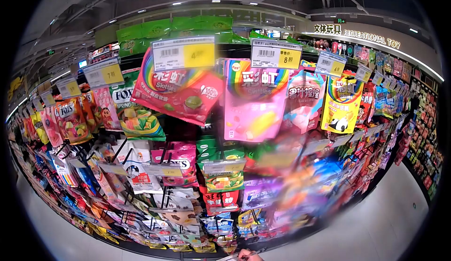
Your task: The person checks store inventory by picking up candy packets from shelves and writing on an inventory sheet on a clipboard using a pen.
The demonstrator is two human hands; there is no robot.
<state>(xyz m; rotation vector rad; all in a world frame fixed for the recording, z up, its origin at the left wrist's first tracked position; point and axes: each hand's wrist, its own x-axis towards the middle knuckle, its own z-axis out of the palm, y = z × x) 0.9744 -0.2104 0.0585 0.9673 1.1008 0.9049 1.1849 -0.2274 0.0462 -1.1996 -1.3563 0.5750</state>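
Observation:
Part of my right hand [250,255] shows at the bottom edge, fingers curled by a thin pale edge or rod I cannot make out. It is below the lowest row of candy bags and apart from them. My left hand is out of view. Ahead hang a tilted red Skittles bag [181,91], a pink Skittles bag [256,101], a pink juice-candy pouch [305,101] and a yellow Skittles bag with a panda [342,106]. Left of them is a green Fox's bag [141,120]. Bags at lower right are blurred.
Price tags [276,53] stick out in front of the bags. Green bags [174,32] lie along the rack's top. Lower hooks carry a Fox's Spring Tea bag [224,181] and a red candy bag [221,200]. Grey floor [371,214] runs right, towards a toy wall [425,148].

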